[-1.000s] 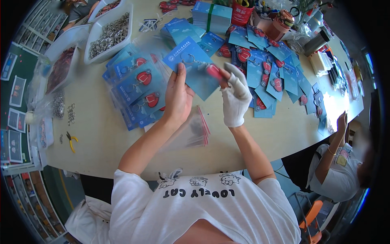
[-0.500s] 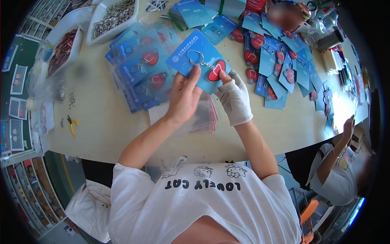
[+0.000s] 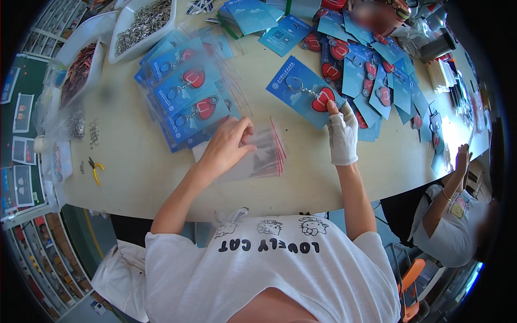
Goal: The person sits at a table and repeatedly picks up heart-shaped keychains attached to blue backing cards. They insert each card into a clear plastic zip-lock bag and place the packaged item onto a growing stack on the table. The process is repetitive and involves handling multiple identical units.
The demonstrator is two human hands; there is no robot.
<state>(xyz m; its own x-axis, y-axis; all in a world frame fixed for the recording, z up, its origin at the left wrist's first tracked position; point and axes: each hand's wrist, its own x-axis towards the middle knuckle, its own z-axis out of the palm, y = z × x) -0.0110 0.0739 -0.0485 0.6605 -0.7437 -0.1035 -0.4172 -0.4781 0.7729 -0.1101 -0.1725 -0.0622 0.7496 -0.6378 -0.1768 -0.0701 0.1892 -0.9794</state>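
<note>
A blue backing card [image 3: 295, 96] with a silver ring and a red heart-like keychain charm [image 3: 323, 99] is pinched in my right hand [image 3: 343, 137], which wears a white glove with bare fingertips. The thumb presses on the card's near right corner by the charm. My left hand [image 3: 226, 144] hovers over a stack of clear zip bags [image 3: 265, 153] with red edges. Its thumb and index finger are apart, with nothing seen between them. Farther left lies a pile of bagged keychain cards [image 3: 186, 99], overlapping one another.
Loose keychain cards [image 3: 358, 81] are heaped at the right, with plain blue cards [image 3: 250, 16] at the back. White bins hold metal rings [image 3: 142, 29] and reddish pieces [image 3: 81, 72]. Yellow-handled pliers [image 3: 97, 171] lie at the left. Another person [image 3: 449, 226] sits at the right.
My left hand has let go of the keychain card and moved down-left to the zip bags. My right hand has carried the card to the right.
</note>
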